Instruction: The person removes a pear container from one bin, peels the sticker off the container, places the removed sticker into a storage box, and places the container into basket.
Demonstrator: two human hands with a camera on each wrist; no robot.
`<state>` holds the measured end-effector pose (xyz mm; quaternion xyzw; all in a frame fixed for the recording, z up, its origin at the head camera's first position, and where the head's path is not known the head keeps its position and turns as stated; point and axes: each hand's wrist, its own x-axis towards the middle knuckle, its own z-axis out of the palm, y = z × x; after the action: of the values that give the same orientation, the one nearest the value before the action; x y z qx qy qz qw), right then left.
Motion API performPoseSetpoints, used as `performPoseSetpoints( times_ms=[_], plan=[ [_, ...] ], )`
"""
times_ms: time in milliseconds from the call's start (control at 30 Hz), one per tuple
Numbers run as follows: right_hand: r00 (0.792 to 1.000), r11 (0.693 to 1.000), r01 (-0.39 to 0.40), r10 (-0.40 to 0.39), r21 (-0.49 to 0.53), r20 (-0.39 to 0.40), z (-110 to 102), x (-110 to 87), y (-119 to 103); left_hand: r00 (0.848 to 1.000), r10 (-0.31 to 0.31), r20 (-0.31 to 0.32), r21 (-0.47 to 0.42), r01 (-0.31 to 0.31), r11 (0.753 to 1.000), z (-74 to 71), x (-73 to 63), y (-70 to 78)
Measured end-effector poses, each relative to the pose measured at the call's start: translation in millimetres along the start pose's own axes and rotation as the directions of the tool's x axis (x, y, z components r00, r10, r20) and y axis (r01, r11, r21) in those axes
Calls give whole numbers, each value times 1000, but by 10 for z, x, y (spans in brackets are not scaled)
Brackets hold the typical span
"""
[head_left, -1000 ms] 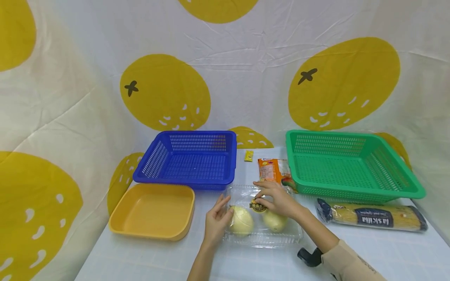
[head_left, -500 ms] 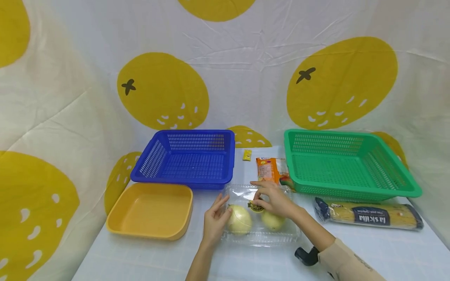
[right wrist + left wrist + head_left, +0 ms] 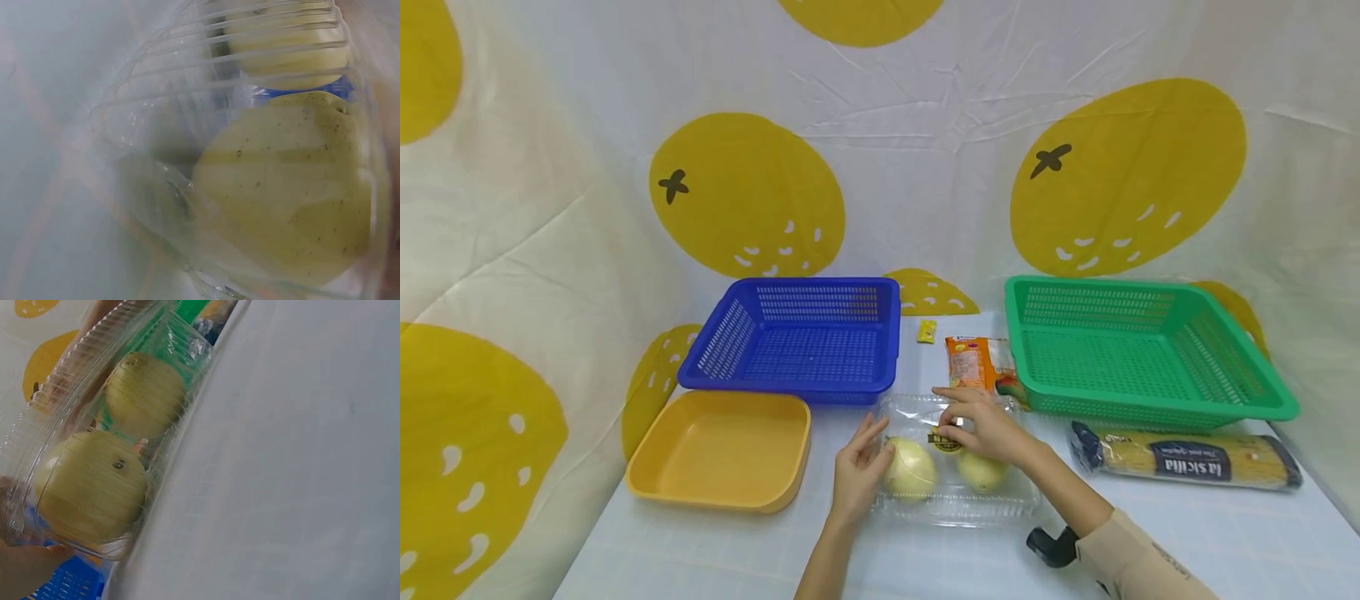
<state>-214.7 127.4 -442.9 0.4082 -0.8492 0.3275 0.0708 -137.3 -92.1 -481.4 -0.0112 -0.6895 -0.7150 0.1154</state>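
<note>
A clear plastic clamshell container (image 3: pixel 958 508) lies on the white table. Inside it sit two round, pale yellow fruits with small dark specks, the left fruit (image 3: pixel 912 468) and the right fruit (image 3: pixel 982 473). My left hand (image 3: pixel 856 475) touches the container's left side with loosely extended fingers, its thumb near the left fruit. Above the lid's middle, my right hand (image 3: pixel 985 427) pinches with thumb and index at the edge of a black-and-gold label (image 3: pixel 945 442). The left wrist view shows both fruits through the ribbed wall, with the left thumb (image 3: pixel 31 567) against the container's end.
Behind stand a blue basket (image 3: pixel 816 387) and a green basket (image 3: pixel 1150 412). A yellow-orange tub (image 3: pixel 643 483) is at left. An orange snack packet (image 3: pixel 970 367) and small yellow sachet (image 3: pixel 927 331) lie between the baskets. A pasta pack (image 3: pixel 1187 456) lies right.
The head view has shifted slightly. Both hands keep their places on the container, and the fruits and other things have not moved.
</note>
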Motion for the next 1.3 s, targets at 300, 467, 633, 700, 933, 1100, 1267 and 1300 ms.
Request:
performPoseSetpoints(
  times_ms=[300,467,633,700,933,1100,1267,1300],
  plan=[
    [992,998,-60,56,-28,-113,-64,-37,-57,950,308,42,409,-298,862,-36,77,116],
    [948,993,-94,66,-76,-313,-76,-207,-139,872,477,108,469,-468,749,-14,197,222],
    [840,984,-170,176,58,-513,-118,-356,-213,870,453,194,371,-493,787,76,325,375],
    [799,965,-211,262,155,-541,-131,-444,-239,882,390,265,357,-466,810,133,371,424],
    [715,814,-399,564,421,-413,-43,-876,-256,867,272,417,489,-467,737,277,504,433],
    [701,746,-370,615,554,-360,46,-994,-288,859,238,453,571,-485,662,297,526,420],
    [696,723,-285,608,629,-383,87,-1015,-330,834,202,513,682,-539,494,334,458,388],
    [693,720,-285,611,633,-383,87,-1025,-337,830,208,517,694,-549,465,345,438,378]
  ],
)
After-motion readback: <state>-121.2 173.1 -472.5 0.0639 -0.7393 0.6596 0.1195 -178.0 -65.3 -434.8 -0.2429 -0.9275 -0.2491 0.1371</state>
